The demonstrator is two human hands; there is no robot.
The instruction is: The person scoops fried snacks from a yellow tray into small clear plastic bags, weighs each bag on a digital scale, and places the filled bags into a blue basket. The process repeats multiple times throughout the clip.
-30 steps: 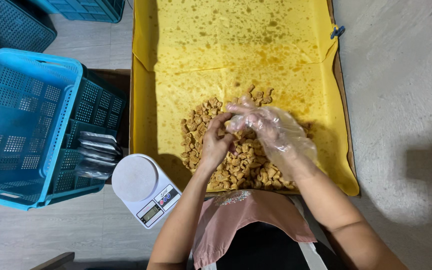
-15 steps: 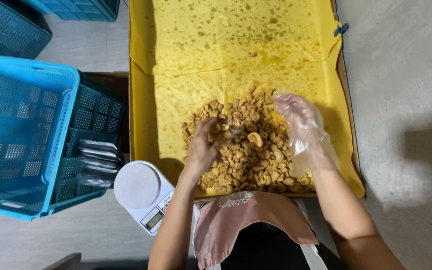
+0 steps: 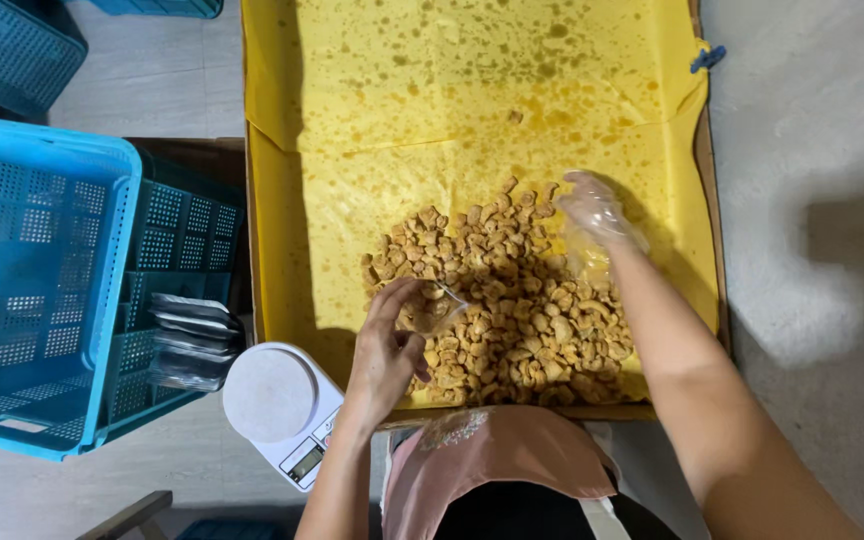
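Far left, crates: stacked blue perforated crates [image 3: 37, 270]; the lower one holds a sheaf of silvery pouches [image 3: 190, 340], lying flat and overlapping.

Near left, scale: small white kitchen scale [image 3: 277, 400] with a round platter, nothing on it, just left of the left forearm.

Left hand: bare left hand [image 3: 389, 350] at the near-left edge of the heap, thumb and fingers narrowed on a small clear bag [image 3: 432, 308], seemingly by its mouth. Whether anything is in the bag, I cannot tell.

Centre, snacks: heap of golden fried pieces [image 3: 507, 290] on oil-spotted yellow paper [image 3: 452, 90] lining a shallow cardboard tray [image 3: 707, 200]; the far half of the paper is bare.

Right hand: gloved right hand [image 3: 592, 208] in a loose clear plastic glove, at the far-right edge of the heap, fingers curled downward toward the pieces. Whether it grips any, I cannot tell.

Doing it well (my judgement): keep the bag mouth pinched open and close to the heap, let only the gloved hand touch the food, and take modest handfuls so nothing spills.

Change from a second ago: then both hands met above the heap, the left at the glove; now they are well apart, the left nearer, the right farther out.
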